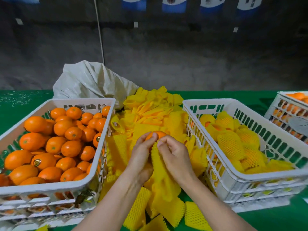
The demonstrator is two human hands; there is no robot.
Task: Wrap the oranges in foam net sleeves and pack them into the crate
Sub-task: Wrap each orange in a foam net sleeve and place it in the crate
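My left hand grips a bare orange from below and the left, in the middle of the view. My right hand pinches the open rim of a yellow foam net sleeve that hangs down between my wrists, just under the orange. The white crate on the left is full of unwrapped oranges. The white crate on the right holds several oranges wrapped in yellow net.
A heap of loose yellow sleeves fills the green table between the crates and spills toward me. A grey woven sack lies behind it. Another white crate with oranges stands at the far right edge.
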